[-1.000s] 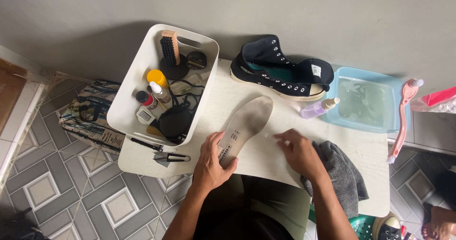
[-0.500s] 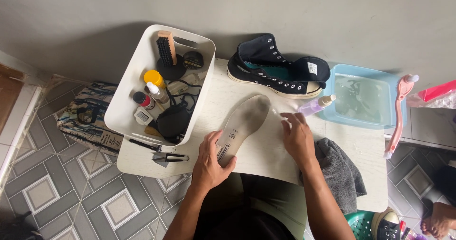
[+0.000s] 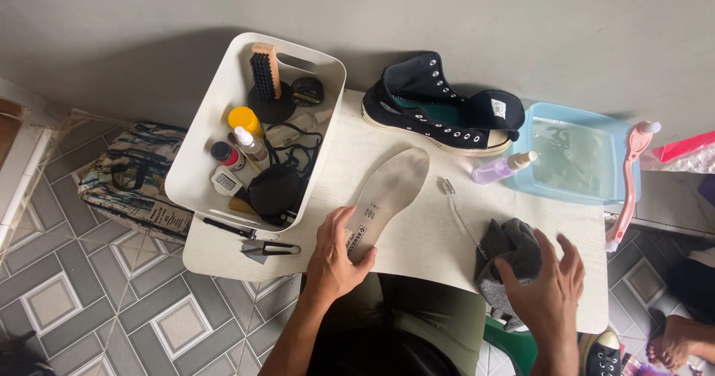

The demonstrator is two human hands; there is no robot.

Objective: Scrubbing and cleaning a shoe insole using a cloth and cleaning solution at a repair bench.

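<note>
Since half a second ago, the right hand (image 3: 547, 290) has left the far end of the insole and dropped to the grey cloth (image 3: 506, 249) at the near right of the tabletop (image 3: 417, 234), while the left hand (image 3: 335, 257) stays on the insole's heel.

Furthest left, grey patterned floor tiles (image 3: 97, 309) run under a folded printed bag (image 3: 126, 182). Next comes a white plastic bin (image 3: 223, 115) on the tabletop's left end, filled with a wooden-backed brush (image 3: 264, 71), small bottles and black cords. Small black snips (image 3: 268, 248) lie just in front of it. The pale insole (image 3: 391, 190) lies flat and diagonal across the white wood-grain tabletop, its heel under the left hand, whose fingers lie spread and flat, pressing rather than gripping. Behind it, by the grey wall (image 3: 447, 11), a black high-top sneaker (image 3: 439, 112) lies on its side. Further right stand a small lilac spray bottle (image 3: 500, 169) and a light-blue basin (image 3: 573, 160) of water, with a pink-handled brush (image 3: 629, 175) beside it. The right hand's fingers are open, curling over the cloth.
</note>
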